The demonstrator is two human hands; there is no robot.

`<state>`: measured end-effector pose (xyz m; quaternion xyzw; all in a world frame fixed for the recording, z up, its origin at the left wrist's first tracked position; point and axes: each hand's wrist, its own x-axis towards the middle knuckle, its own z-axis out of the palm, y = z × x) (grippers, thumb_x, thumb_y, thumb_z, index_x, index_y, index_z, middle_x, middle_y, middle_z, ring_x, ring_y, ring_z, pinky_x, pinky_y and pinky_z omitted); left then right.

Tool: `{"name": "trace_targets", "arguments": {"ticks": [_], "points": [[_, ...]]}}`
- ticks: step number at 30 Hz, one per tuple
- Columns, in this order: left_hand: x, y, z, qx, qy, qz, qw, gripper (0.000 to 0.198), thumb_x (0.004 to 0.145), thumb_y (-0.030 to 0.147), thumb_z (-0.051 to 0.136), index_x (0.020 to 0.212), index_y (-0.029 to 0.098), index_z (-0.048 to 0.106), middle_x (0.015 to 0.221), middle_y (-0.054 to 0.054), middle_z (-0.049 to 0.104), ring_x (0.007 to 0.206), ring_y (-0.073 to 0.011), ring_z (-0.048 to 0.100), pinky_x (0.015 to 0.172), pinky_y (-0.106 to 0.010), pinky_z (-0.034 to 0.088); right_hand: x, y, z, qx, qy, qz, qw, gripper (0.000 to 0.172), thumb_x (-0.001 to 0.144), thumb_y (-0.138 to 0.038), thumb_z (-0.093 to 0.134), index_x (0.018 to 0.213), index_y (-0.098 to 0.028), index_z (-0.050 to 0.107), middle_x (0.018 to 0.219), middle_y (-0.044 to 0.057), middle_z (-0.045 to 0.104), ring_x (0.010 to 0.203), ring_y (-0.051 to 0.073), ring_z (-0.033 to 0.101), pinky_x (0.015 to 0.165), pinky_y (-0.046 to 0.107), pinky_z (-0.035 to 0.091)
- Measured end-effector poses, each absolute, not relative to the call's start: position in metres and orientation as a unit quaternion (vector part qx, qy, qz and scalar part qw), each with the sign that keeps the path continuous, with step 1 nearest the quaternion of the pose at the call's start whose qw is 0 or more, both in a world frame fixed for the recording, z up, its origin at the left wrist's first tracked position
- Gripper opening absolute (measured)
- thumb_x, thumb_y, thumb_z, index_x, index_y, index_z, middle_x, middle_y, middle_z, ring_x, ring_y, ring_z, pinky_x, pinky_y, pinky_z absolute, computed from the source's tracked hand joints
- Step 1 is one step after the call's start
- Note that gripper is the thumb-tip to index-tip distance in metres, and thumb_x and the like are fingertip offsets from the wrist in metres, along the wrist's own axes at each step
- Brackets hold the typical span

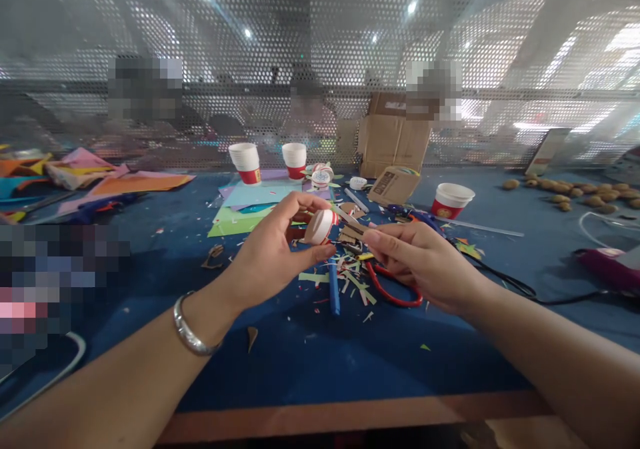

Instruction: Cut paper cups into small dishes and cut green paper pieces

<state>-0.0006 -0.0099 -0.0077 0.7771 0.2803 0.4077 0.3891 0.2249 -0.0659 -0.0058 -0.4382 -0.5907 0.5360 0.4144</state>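
My left hand [280, 249] grips a small white round piece with red stripes [320, 226], held between thumb and fingers above the table. It looks like part of a paper cup. Close to it on the right, my right hand [417, 256] pinches a narrow brownish strip [354, 222] that points toward the round piece; its exact kind is unclear. Below my right hand lies a red loop like a scissors handle [393, 289], partly covered. A blue pen-like stick [334, 288] and paper scraps [357, 286] lie under both hands.
Stacked paper cups [245, 164] stand behind coloured paper [235, 219]. A red-and-white cup [452, 200], a small cardboard box [395, 186] and a larger carton [395, 139] are right of centre. Walnut-like objects [595, 192] lie far right; a mesh screen [310, 42] rises behind.
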Motion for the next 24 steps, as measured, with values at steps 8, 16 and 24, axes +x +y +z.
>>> {"name": "trace_targets", "arguments": {"ticks": [8,16,24], "points": [[0.0001,-0.0118,-0.0101,0.779,0.266,0.430,0.370,0.046,0.078,0.026,0.081,0.116,0.024,0.056,0.116,-0.007,0.062,0.103,-0.0217,0.063,0.087,-0.036,0.056,0.2228,-0.0683,-0.0047,-0.431,-0.604,0.533,0.406,0.049,0.091,-0.057,0.062,0.065,-0.020,0.043,0.055,-0.010,0.023,0.045,0.004,0.012,0.039,0.023,0.007],[0.0030,-0.0161,-0.0113,0.799,0.283,0.428,0.315,0.046,0.078,0.027,0.082,0.118,0.026,0.058,0.117,-0.007,0.063,0.102,-0.0226,0.065,0.089,-0.039,0.055,0.2228,-0.0697,-0.0036,-0.435,-0.606,0.535,0.398,0.049,0.092,-0.057,0.061,0.065,-0.020,0.042,0.055,-0.011,0.023,0.044,0.004,0.013,0.038,0.022,0.008],[0.0027,-0.0176,-0.0097,0.807,0.287,0.431,0.285,0.042,0.079,0.029,0.080,0.116,0.026,0.060,0.115,-0.007,0.064,0.102,-0.0226,0.064,0.090,-0.040,0.055,0.2219,-0.0682,-0.0041,-0.432,-0.611,0.528,0.402,0.050,0.091,-0.057,0.062,0.064,-0.020,0.042,0.055,-0.010,0.023,0.046,0.005,0.013,0.039,0.023,0.007]]}}
